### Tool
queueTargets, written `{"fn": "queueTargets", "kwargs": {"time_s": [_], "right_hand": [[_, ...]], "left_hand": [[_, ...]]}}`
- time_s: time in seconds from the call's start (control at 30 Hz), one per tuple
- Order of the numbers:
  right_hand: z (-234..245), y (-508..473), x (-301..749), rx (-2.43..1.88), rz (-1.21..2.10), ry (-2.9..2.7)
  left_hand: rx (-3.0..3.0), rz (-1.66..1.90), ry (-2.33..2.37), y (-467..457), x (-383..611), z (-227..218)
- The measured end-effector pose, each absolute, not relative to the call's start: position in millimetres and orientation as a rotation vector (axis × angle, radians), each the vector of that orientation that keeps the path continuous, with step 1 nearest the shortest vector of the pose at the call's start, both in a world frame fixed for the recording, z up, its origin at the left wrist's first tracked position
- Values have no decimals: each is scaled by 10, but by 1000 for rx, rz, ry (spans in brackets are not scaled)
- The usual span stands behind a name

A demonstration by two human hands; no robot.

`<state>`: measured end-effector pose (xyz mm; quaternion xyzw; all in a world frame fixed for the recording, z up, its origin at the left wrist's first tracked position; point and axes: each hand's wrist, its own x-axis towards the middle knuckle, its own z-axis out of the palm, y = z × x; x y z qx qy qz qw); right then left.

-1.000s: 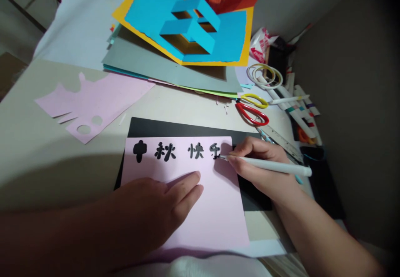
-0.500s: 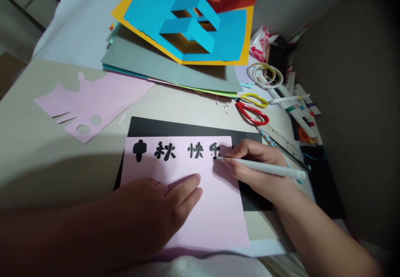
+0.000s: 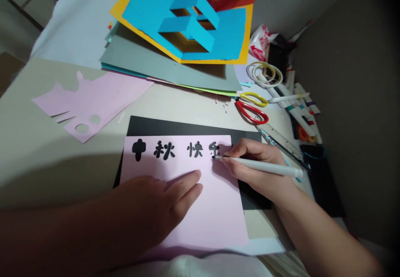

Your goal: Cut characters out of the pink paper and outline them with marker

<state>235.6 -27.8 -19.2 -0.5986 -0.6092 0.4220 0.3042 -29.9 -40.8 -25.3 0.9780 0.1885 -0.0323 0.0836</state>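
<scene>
Right hand (image 3: 258, 164): grip pinching a white marker (image 3: 265, 167), tip touching the last black character (image 3: 214, 150) at 1 o'clock on a pink card (image 3: 206, 214). Left hand (image 3: 150, 206): fingers (image 3: 186, 181) spread, pressed on the card at 8 o'clock. Card on a black sheet (image 3: 187, 125) on the worktop (image 3: 46, 164); red-handled scissors (image 3: 251, 113) at 2 o'clock; blue pop-up card (image 3: 184, 26) at 12 o'clock

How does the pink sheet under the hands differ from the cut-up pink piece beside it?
The pink sheet is a whole rectangle, while the pink offcut has jagged edges and two round holes. The sheet bears black characters; the offcut shows none. The sheet lies on a black sheet under the left hand, while the offcut lies untouched on the tabletop. Both are the same pale pink paper.
</scene>
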Motion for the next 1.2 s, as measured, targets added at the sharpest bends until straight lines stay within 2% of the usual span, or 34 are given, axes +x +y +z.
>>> {"fn": "queueTargets", "kwargs": {"time_s": [0.43,1.2], "right_hand": [[-189,-280,2345,-1633,1113,-1549],[-172,-260,2373,-1597,1132,-1657]], "left_hand": [[2722,-79,700,-460,-294,-308],[2815,-181,664,-413,-253,-265]]}}
